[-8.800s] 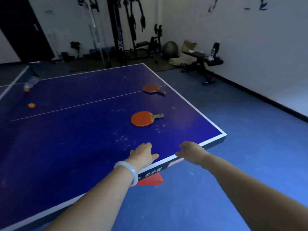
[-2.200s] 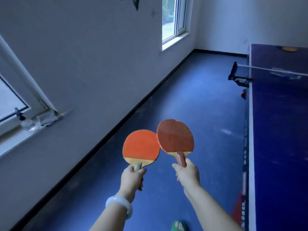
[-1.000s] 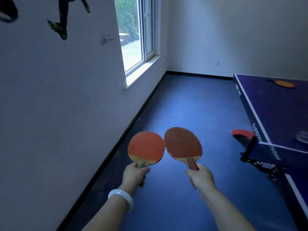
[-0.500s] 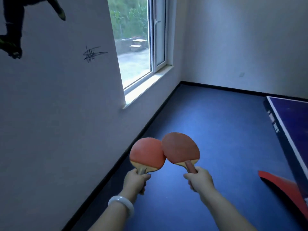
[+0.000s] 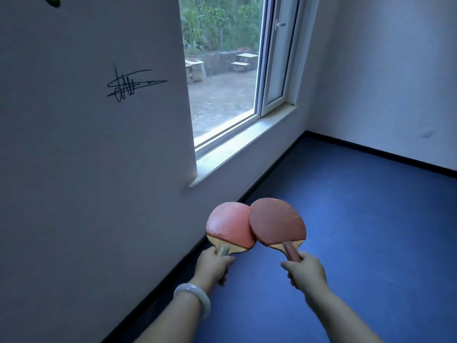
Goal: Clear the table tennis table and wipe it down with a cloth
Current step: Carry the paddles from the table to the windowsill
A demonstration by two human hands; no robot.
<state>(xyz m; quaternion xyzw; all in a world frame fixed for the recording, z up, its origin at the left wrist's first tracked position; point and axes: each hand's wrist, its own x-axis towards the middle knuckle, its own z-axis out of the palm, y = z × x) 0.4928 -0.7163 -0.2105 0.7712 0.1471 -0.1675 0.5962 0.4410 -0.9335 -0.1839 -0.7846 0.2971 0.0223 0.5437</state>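
Note:
My left hand (image 5: 214, 267) grips the handle of a light red paddle (image 5: 228, 227), blade up. My right hand (image 5: 305, 272) grips the handle of a darker red paddle (image 5: 277, 222). The two blades overlap at their inner edges, the darker one in front. Both are held out over the blue floor, facing a white window sill (image 5: 243, 147). The table tennis table is out of view, and no cloth is in sight.
A white wall (image 5: 86, 169) with a black scribble runs along the left, ending at an open window (image 5: 222, 70). Another white wall (image 5: 383, 70) closes the far corner. Blue floor (image 5: 371, 243) stretches to the right, edged by a black skirting.
The view has swung left and moved closer to the window; the table edge and red object at the right have dropped out of sight. Both paddles stay gripped, blades overlapping.

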